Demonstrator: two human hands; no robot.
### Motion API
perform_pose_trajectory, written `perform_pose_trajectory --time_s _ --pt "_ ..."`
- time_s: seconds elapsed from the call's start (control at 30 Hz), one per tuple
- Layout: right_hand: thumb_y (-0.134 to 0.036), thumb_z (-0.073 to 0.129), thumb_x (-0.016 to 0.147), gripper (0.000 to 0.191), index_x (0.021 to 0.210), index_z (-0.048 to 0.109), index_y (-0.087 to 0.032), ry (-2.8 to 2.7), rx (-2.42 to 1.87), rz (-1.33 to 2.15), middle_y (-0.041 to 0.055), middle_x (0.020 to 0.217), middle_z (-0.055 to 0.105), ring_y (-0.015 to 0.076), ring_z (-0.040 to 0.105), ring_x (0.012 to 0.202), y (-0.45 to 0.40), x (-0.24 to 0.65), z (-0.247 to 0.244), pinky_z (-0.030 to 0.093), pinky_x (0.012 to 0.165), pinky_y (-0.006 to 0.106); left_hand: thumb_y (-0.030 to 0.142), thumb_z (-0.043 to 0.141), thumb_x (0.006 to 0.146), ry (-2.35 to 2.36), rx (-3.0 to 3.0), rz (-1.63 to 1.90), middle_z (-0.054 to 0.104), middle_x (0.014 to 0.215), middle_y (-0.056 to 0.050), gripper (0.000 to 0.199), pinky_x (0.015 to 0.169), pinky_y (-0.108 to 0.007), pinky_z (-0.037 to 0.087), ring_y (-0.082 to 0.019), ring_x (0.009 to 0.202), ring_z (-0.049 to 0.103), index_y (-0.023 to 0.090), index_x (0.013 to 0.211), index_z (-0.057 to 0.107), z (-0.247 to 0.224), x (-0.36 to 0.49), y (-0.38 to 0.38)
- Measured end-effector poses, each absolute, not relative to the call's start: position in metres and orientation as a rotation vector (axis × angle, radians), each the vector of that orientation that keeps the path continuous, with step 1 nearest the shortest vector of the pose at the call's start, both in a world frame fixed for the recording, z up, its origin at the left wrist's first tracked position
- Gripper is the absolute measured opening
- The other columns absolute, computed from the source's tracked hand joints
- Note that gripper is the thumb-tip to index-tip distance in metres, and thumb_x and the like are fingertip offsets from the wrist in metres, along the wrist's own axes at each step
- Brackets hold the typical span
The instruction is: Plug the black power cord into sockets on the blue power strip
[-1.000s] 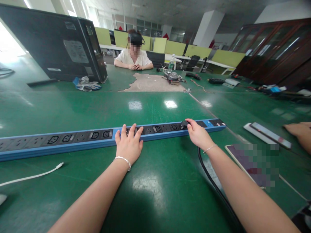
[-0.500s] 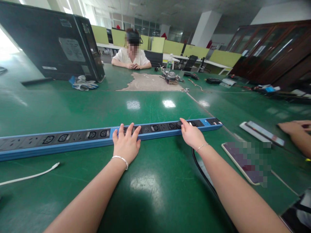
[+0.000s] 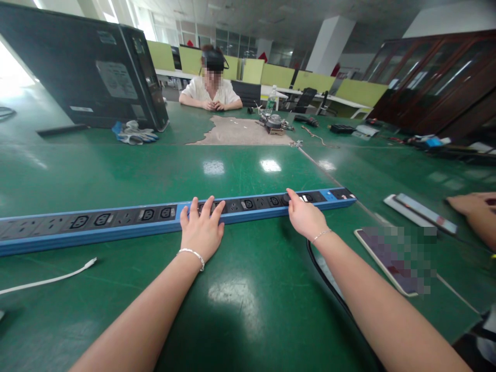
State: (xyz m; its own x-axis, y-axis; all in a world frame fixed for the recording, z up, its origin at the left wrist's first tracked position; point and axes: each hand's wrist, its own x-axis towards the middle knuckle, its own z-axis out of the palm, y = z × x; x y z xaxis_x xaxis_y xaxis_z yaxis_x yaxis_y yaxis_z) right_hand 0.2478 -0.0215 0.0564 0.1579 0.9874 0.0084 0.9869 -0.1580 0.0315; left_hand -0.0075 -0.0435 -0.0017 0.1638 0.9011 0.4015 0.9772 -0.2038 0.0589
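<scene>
A long blue power strip (image 3: 96, 238) with black sockets runs across the green table in front of me. My left hand (image 3: 202, 227) rests on the strip near its middle, fingers spread over the sockets. Toward the strip's right end, my right hand (image 3: 306, 219) is closed around a black plug (image 3: 285, 198), which sits at a socket; the hand covers most of it, so how deep it goes in cannot be seen. A black cable (image 3: 323, 276) comes out below my right hand and runs down under my forearm.
A white cable (image 3: 58, 280) lies at the left. Two phones, one nearer (image 3: 387, 263) and one farther (image 3: 426, 213), lie at the right beside another person's hand (image 3: 467, 204). Beyond are a black computer case (image 3: 85, 77), gloves (image 3: 135, 133) and a seated person (image 3: 210, 93).
Both hands keep their places on the strip and plug. The view has shifted very slightly.
</scene>
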Motion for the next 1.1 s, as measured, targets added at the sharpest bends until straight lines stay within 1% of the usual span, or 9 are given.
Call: perform_pose_trajectory --time_s 0.23,0.47,0.57,0.63,0.67,0.73,0.87,1.03,1.1 --pt "-0.032 0.023 0.093 0.05 0.142 0.03 -0.025 2.028 2.405 0.079 0.0103 0.082 0.069 0.025 0.066 0.075 -0.023 0.247 0.051 0.045 0.068 0.033 0.033 0.046 0.083 -1.827 -2.217 -0.511 0.041 0.142 -0.003 0.05 0.105 -0.055 0.019 -0.037 0.131 0.028 0.03 0.133 0.043 -0.003 -0.007 -0.043" --pt "-0.033 0.025 0.093 0.049 0.142 0.03 -0.027 1.95 2.589 0.15 0.0088 0.08 0.068 0.0236 0.064 0.071 -0.028 0.237 0.039 0.045 0.065 0.033 0.033 0.045 0.083 -1.833 -2.21 -0.503 0.041 0.142 -0.003 0.05 0.105 -0.055 0.019 -0.037 0.131 0.027 0.03 0.133 0.043 -0.002 -0.007 -0.042" --pt "-0.032 0.03 0.092 0.047 0.137 0.041 -0.021 2.027 2.659 0.384 0.0132 0.1 0.065 0.0248 0.061 0.088 -0.029 0.237 0.031 0.044 0.075 0.035 0.034 0.046 0.083 -1.832 -2.212 -0.502 0.042 0.142 -0.003 0.05 0.104 -0.055 0.019 -0.037 0.131 0.028 0.03 0.133 0.044 -0.002 -0.007 -0.042" --pt "-0.033 0.036 0.09 0.043 0.123 0.054 -0.012 2.078 2.672 0.562 0.0173 0.113 0.06 0.0271 0.055 0.103 -0.029 0.239 0.027 0.041 0.085 0.036 0.034 0.046 0.083 -1.834 -2.21 -0.503 0.042 0.142 -0.003 0.05 0.105 -0.055 0.019 -0.037 0.131 0.028 0.03 0.132 0.044 -0.002 -0.007 -0.042" --pt "-0.034 0.038 0.09 0.042 0.116 0.058 -0.008 2.085 2.671 0.58 0.0186 0.114 0.059 0.0275 0.054 0.106 -0.028 0.24 0.026 0.04 0.087 0.035 0.034 0.046 0.083 -1.836 -2.207 -0.505 0.042 0.142 -0.003 0.049 0.105 -0.055 0.019 -0.037 0.131 0.028 0.03 0.132 0.045 -0.002 -0.007 -0.042" --pt "-0.035 0.037 0.09 0.04 0.105 0.06 -0.006 2.063 2.654 0.48 0.0185 0.106 0.063 0.0261 0.057 0.1 -0.027 0.242 0.026 0.042 0.083 0.032 0.034 0.046 0.083 -1.837 -2.204 -0.507 0.042 0.141 -0.003 0.049 0.105 -0.054 0.019 -0.037 0.131 0.028 0.03 0.132 0.045 -0.003 -0.007 -0.042" --pt "-0.038 0.031 0.093 0.038 0.098 0.058 -0.012 1.966 2.606 0.31 0.0152 0.092 0.066 0.0246 0.063 0.083 -0.026 0.245 0.034 0.043 0.07 0.031 0.034 0.046 0.083 -1.841 -2.203 -0.509 0.043 0.141 -0.003 0.049 0.104 -0.055 0.019 -0.037 0.131 0.028 0.03 0.132 0.045 -0.003 -0.007 -0.042" --pt "-0.041 0.032 0.092 0.035 0.096 0.055 -0.015 1.93 2.822 0.017 0.0149 0.088 0.069 0.0242 0.064 0.088 -0.022 0.265 0.047 0.043 0.072 0.03 0.034 0.046 0.083 -1.843 -2.202 -0.511 0.043 0.141 -0.003 0.049 0.104 -0.054 0.02 -0.037 0.131 0.029 0.029 0.131 0.046 -0.002 -0.006 -0.042" --pt "-0.04 0.034 0.092 0.031 0.095 0.054 -0.017 2.067 2.948 -0.203 0.0108 0.09 0.07 0.0213 0.063 0.093 -0.018 0.28 0.047 0.043 0.076 0.029 0.034 0.046 0.083 -1.842 -2.201 -0.515 0.043 0.141 -0.003 0.049 0.104 -0.054 0.02 -0.036 0.131 0.029 0.029 0.131 0.046 -0.002 -0.007 -0.041"
